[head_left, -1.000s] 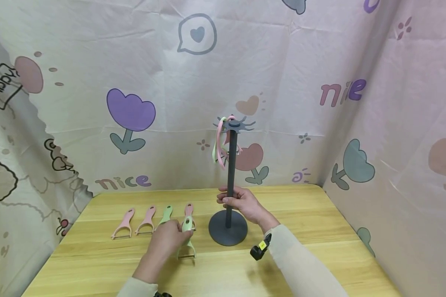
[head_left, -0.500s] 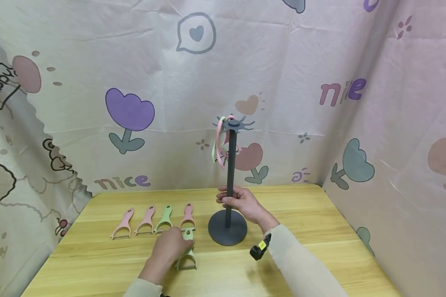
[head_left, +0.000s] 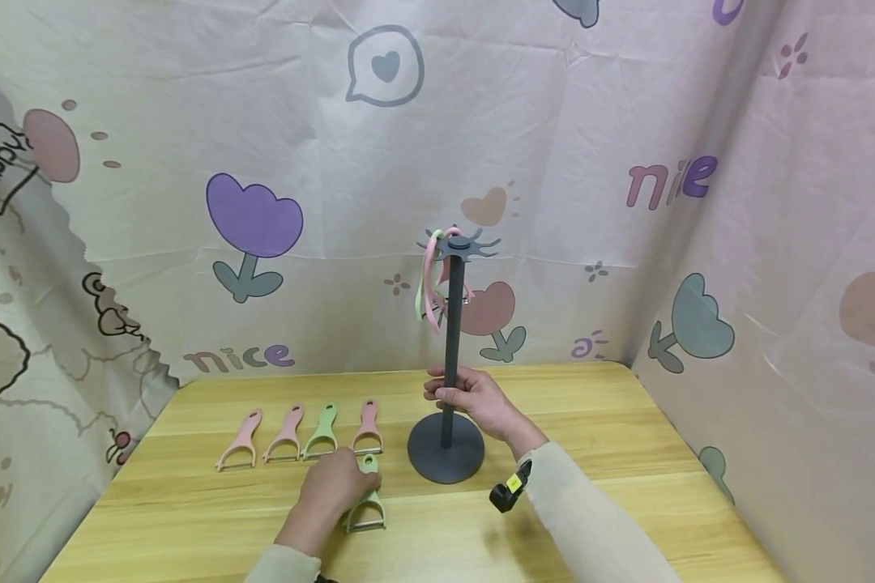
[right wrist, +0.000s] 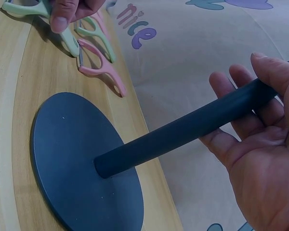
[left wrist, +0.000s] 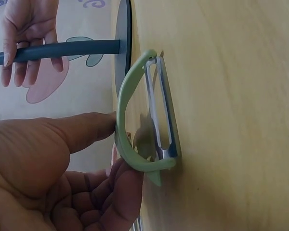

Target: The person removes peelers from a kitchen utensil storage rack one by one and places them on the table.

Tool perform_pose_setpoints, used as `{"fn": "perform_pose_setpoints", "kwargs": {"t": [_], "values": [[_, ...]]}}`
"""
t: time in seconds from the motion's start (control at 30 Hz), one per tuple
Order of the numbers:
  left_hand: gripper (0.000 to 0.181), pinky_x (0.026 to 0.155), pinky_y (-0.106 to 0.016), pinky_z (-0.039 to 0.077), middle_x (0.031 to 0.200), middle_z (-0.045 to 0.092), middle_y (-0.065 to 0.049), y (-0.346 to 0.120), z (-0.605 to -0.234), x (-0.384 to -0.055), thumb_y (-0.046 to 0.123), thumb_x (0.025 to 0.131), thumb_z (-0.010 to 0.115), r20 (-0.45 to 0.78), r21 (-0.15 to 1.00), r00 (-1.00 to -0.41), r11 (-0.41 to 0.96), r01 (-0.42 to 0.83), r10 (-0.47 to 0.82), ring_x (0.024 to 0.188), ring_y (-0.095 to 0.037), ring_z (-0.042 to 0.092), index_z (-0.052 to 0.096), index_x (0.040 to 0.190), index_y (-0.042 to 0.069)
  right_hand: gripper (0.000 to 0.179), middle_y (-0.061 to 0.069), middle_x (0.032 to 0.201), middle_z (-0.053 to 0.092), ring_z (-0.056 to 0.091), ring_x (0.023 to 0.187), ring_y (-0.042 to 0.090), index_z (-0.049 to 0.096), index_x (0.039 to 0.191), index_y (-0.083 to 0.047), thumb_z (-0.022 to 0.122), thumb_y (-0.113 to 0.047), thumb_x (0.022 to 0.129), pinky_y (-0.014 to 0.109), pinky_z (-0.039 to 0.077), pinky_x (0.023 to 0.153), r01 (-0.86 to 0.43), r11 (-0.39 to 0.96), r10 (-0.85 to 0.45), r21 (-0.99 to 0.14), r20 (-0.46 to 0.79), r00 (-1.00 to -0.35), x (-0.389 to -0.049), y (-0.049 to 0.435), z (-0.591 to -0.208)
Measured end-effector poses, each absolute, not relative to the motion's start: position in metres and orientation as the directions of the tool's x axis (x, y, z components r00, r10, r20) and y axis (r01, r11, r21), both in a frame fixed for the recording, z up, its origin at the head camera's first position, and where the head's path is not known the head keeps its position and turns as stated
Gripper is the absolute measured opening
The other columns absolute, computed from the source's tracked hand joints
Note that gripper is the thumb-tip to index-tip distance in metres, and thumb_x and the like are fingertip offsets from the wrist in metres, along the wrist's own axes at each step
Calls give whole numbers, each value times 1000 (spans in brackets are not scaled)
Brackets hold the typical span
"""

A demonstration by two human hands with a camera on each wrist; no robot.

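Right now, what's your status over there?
Left grip pinching nearest green peeler. Right grip around stand pole. One pink peeler just beyond; path to stand base looks unblocked.

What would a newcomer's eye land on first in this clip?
Likely the dark stand at the centre of the head view, with pink and green peelers hanging at its top left and the right hand around its post. Left of its base, the left hand pinches a green peeler, nearer the camera than a row of four others. The purple tulip printed on the backdrop also stands out.
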State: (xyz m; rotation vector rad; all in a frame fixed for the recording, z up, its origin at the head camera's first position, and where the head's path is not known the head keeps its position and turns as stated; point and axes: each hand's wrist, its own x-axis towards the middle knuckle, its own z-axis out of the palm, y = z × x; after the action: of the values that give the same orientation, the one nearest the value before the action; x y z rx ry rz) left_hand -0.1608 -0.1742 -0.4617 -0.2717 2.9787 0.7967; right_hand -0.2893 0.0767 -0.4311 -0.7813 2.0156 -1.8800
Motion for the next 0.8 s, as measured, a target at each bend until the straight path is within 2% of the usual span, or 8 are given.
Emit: {"fn": "perform_pose_setpoints", "kwargs": {"t": [0.47, 0.67, 0.8], "values": [[38, 55, -34, 39, 71, 58, -6, -176, -460, -161, 36, 82, 84, -87, 483, -985, 859, -171, -147, 62, -23, 53, 59, 71, 10, 42, 22, 131, 71, 73, 119, 29, 63, 142, -3, 70, -9, 101, 43, 57, 103, -193, 11, -556, -981, 155, -817, -289, 77, -431], [46, 54, -34, 40, 70, 58, -8, -180, -457, -158, 46, 91, 78, -101, 483, -983, 856, -182, -152, 61, -23, 54, 61, 71, 8, 42, 26, 132, 69, 73, 118, 30, 62, 142, -2, 70, -8, 101, 43, 57, 103, -192, 9, -558, -981, 155, -815, -288, 77, -430], [47, 53, -33, 39, 66, 57, -7, -181, -453, -156, 45, 94, 76, -97, 481, -983, 857, -184, -157, 58, -22, 53, 61, 70, 8, 43, 26, 133, 69, 73, 119, 30, 62, 142, -2, 70, -8, 101, 42, 58, 102, -190, 6, -556, -982, 154, -817, -287, 77, -429]]}}
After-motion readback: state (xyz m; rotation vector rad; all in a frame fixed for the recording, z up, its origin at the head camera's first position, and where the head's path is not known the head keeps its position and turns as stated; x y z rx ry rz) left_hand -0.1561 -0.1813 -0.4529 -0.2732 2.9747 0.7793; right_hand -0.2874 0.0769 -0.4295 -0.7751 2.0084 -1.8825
